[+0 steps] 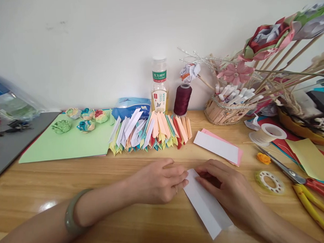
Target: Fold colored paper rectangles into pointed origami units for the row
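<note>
So there's a bangled left hand (164, 181), fingers loosely curled at the top edge of a white paper strip (207, 205) lying slantwise on the wooden table (115, 222). Right hand (225, 183) is just right of it, thumb and fingers bent close together on the strip's upper right edge, can't tell if they're pinching.

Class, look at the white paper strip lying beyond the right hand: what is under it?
Pink paper shows past the far edge and right end of the white strip. The rest is covered, so I cannot tell how many pieces lie there.
</note>
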`<state>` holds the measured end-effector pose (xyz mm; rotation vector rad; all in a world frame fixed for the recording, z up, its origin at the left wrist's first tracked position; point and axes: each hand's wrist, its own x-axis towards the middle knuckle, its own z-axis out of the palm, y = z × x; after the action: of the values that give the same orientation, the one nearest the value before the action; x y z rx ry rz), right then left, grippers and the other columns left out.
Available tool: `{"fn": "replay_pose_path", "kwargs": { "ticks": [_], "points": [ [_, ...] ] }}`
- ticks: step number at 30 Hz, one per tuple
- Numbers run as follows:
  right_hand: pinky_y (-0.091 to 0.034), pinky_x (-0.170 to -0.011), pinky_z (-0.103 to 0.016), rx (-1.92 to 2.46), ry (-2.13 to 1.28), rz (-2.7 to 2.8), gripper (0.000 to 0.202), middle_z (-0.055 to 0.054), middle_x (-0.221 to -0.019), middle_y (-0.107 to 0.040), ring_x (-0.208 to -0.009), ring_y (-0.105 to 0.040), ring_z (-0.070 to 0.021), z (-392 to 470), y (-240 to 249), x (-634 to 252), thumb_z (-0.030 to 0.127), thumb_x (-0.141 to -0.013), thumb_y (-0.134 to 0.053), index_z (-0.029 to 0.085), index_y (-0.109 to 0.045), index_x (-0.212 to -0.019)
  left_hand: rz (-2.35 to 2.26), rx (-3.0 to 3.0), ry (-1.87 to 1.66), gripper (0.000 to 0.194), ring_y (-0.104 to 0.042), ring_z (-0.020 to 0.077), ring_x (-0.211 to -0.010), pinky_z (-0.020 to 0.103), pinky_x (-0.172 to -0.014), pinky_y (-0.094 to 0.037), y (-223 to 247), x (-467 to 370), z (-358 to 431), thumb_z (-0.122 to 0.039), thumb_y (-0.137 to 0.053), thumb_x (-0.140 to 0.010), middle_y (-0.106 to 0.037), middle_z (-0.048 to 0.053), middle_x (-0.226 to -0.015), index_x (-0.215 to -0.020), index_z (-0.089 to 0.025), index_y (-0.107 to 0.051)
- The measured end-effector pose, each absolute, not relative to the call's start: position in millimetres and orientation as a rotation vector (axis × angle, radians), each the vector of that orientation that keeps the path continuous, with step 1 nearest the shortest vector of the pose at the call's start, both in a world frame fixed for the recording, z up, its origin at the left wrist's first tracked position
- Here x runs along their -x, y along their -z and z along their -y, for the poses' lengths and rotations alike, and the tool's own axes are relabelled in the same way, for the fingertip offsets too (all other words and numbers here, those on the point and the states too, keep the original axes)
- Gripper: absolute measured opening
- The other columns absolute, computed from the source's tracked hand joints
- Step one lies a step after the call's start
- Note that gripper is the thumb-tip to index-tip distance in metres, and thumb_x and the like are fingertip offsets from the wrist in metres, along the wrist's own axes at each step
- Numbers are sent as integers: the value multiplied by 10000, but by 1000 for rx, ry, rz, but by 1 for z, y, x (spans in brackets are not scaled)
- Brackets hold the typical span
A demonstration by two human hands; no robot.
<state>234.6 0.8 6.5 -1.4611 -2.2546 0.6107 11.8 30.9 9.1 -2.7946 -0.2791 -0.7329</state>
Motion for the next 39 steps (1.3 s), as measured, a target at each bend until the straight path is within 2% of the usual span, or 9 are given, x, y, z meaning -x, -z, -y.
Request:
{"fn": "replay_pose_path", "kwargs": {
  "ticks": [5,10,15,18,23,39],
  "points": [
    [-464,-625,-302,1193,-352,2435,187,-51,-831,-613,-742,-569,-173,0,-7,-235,167,-920,-423,186,-607,-894,286,2799,707,225,-556,137,-899,304,-711,-461,-8,-12,-30,-91,-434,-938,-693,39,-973,-952,-106,-659],
    [-446,-603,-304,1020,-145,2580,241,-64,-794,-596,-724,-546,-183,3,-12,-235,145,-941,-368,152,-606,-902,302,2804,692,285,-551,140,-909,314,-736,-450,-9,-12,-30,-85,-364,-959,-688,45,-967,-970,-103,-648],
    [-439,-596,-316,936,9,2641,360,-72,-785,-598,-705,-537,-189,5,-15,-234,145,-966,-250,139,-605,-910,342,2875,631,187,-541,133,-920,308,-775,-446,-10,-12,-29,-108,-457,-926,-672,8,-1034,-940,-112,-644],
    [-433,-587,-317,915,82,2656,373,-70,-771,-596,-695,-533,-191,5,-15,-234,128,-964,-236,130,-604,-907,350,2877,697,208,-547,137,-951,313,-838,-443,-10,-13,-29,-98,-434,-937,-679,13,-1039,-974,-96,-639],
    [-432,-588,-318,888,132,2631,378,-70,-778,-591,-697,-523,-188,7,-5,-235,118,-962,-223,125,-599,-927,329,2856,739,293,-581,158,-952,331,-873,-459,-9,-15,-32,-80,-355,-963,-697,57,-999,-998,-71,-645],
    [-423,-603,-325,898,144,2653,404,-67,-767,-616,-695,-530,-181,4,-12,-236,120,-961,-230,140,-623,-868,320,2843,621,227,-554,163,-1067,371,-954,-448,-5,-10,-32,-129,-436,-950,-662,49,-1119,-1027,-134,-649]
  ]
}}
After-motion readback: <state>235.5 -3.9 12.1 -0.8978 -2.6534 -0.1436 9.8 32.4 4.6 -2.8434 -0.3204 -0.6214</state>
